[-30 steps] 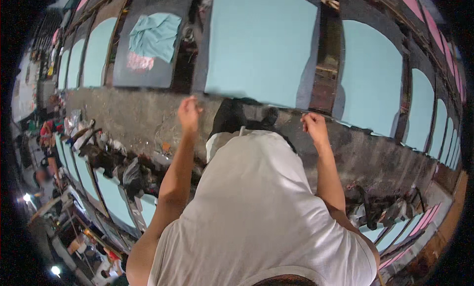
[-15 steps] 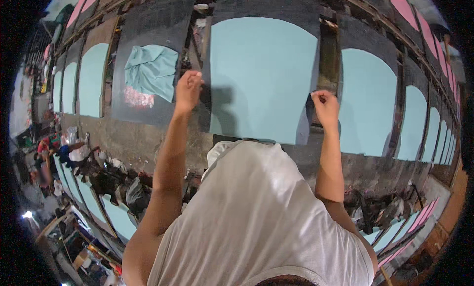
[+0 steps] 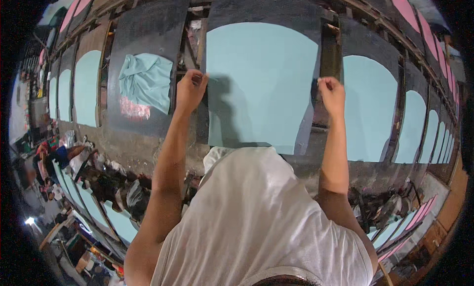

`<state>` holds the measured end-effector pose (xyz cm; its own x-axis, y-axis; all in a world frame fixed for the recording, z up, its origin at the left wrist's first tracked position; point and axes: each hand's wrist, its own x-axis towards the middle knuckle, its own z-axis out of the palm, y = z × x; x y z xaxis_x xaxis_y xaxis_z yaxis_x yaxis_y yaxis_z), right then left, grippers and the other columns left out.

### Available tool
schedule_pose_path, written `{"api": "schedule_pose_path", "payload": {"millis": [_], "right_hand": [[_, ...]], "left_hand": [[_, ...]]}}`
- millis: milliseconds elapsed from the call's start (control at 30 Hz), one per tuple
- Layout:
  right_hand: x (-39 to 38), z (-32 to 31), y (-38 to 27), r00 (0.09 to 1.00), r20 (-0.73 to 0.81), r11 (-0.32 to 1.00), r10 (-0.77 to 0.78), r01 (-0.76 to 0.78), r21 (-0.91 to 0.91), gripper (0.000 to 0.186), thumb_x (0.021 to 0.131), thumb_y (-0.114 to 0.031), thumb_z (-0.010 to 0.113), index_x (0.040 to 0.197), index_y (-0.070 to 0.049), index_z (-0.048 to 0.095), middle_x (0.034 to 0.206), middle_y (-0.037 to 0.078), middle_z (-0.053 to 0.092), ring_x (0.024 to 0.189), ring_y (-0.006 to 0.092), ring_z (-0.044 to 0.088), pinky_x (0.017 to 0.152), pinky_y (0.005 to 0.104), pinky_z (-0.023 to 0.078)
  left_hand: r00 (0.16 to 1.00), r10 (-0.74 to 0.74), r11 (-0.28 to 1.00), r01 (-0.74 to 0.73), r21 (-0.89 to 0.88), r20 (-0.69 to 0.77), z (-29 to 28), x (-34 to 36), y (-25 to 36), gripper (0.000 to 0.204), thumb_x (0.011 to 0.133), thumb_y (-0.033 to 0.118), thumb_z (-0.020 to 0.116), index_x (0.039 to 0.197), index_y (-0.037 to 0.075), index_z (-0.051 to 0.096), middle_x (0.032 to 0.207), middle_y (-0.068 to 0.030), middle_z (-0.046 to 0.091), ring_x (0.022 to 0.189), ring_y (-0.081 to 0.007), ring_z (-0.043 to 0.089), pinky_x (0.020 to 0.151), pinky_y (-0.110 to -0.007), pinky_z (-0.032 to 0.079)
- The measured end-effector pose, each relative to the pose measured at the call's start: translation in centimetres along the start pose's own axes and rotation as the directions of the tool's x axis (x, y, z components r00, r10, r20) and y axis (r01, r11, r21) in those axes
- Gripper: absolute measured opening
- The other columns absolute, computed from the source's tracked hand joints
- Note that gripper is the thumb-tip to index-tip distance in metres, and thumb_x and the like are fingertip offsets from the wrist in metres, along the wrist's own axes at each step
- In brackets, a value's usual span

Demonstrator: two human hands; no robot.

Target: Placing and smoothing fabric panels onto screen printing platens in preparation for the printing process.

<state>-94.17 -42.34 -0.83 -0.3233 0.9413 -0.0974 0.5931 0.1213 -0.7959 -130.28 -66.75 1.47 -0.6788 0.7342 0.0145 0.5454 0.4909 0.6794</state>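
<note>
A light teal fabric panel point(image 3: 261, 83) with a curved far edge lies flat on a dark board point(image 3: 261, 12) in front of me. My left hand point(image 3: 191, 91) is at the panel's left edge, its thumb and fingers pinched on the fabric there. Beside the right edge, my right hand point(image 3: 333, 96) is also closed in a pinch; whatever sits between its fingertips is too small to make out. My head's shadow falls across the left part of the panel.
On the board to the left lies a crumpled teal fabric piece point(image 3: 145, 78) beside a pinkish-white patch point(image 3: 134, 108). Flat teal panels point(image 3: 370, 108) line boards on both sides. Another person point(image 3: 47, 157) is at far left. Gaps separate the boards.
My left hand has come to the panel's left edge and pinches there. My right hand has moved slightly farther away along the right edge. The view has shifted a little.
</note>
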Motion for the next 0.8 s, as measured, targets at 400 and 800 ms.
{"api": "schedule_pose_path", "payload": {"millis": [400,800], "right_hand": [[12.8,0.4,-3.7,0.974,0.093,0.970,-0.209,0.218,-0.106,0.027,0.080,-0.025,0.072,0.095,-0.003,0.069,0.085,0.013,0.070,0.082,0.0241,0.068,0.075,0.0352,0.052],[14.6,1.5,-3.2,0.941,0.299,0.910,-0.158,0.256,-0.327,0.019,0.081,-0.019,0.070,0.089,-0.002,0.067,0.083,0.015,0.067,0.080,0.0298,0.066,0.073,0.0395,0.051]], "left_hand": [[0.913,0.362,0.918,-0.384,0.096,0.190,0.7,16.7,-3.9,0.021,0.093,0.017,0.057,0.108,0.002,0.059,0.092,-0.0126,0.067,0.082,-0.0216,0.065,0.075,-0.034,0.051],[0.778,0.371,0.906,-0.422,-0.016,0.507,0.9,19.2,-2.7,0.020,0.087,0.019,0.065,0.095,0.002,0.059,0.081,-0.0119,0.057,0.075,-0.0226,0.057,0.070,-0.035,0.047]]}}
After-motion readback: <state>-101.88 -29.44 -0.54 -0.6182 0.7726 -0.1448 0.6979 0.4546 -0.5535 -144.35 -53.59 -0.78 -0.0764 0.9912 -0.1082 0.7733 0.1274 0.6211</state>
